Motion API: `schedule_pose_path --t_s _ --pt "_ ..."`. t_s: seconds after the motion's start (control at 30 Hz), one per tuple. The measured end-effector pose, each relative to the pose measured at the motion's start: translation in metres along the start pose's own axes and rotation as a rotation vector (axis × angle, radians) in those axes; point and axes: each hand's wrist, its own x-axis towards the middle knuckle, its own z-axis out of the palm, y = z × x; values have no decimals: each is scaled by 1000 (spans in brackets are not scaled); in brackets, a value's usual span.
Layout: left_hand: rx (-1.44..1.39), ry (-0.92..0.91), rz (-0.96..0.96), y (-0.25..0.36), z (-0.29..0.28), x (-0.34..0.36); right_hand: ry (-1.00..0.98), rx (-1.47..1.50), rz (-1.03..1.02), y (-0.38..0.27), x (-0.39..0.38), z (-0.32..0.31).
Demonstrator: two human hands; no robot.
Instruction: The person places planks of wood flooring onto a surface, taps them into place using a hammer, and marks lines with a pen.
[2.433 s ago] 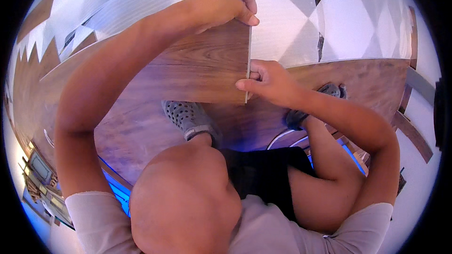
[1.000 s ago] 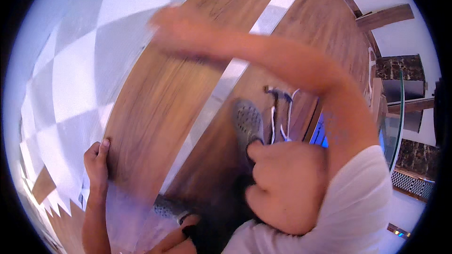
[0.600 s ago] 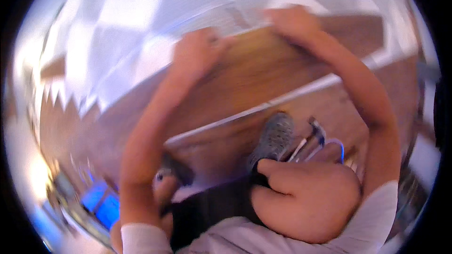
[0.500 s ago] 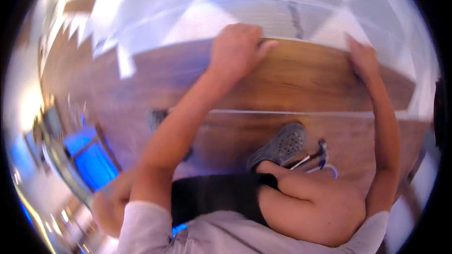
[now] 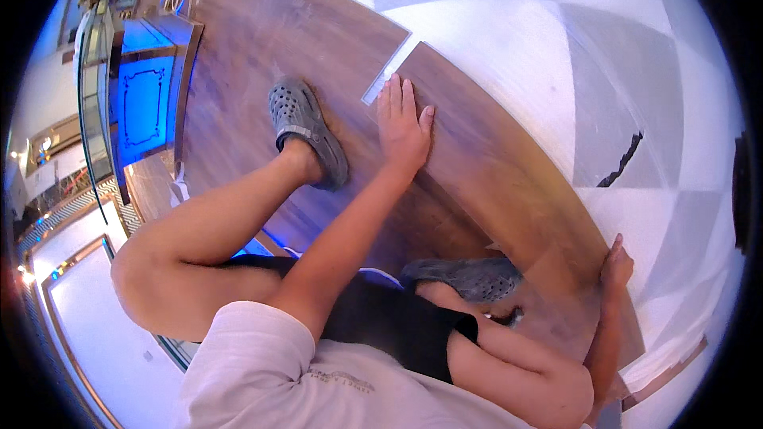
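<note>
Long brown wood-grain plank (image 5: 502,155), seemingly mid-alignment, likely needs nudging snug; our left hand (image 5: 404,131) rests straight-fingered on it, our right hand (image 5: 617,267) unclear in grip.

A long brown wood-look plank (image 5: 520,179), lying slantwise from where I stand
Its streaky grain catches a warm sheen midway; one long edge borders grey-and-white checked sheeting (image 5: 509,40), and a narrow pale strip (image 5: 395,62) parts its end from the neighbouring board (image 5: 354,40).
</note>
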Motion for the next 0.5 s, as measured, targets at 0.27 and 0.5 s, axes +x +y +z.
schedule_pose_path --t_s 0.27,0.5 --pt "-1 11 -102 -28 6 17 145 55 -140 -62 -8 -18" --pt "-45 37 -130 -32 19 7 94 -3 -111 -62 -1 -36"
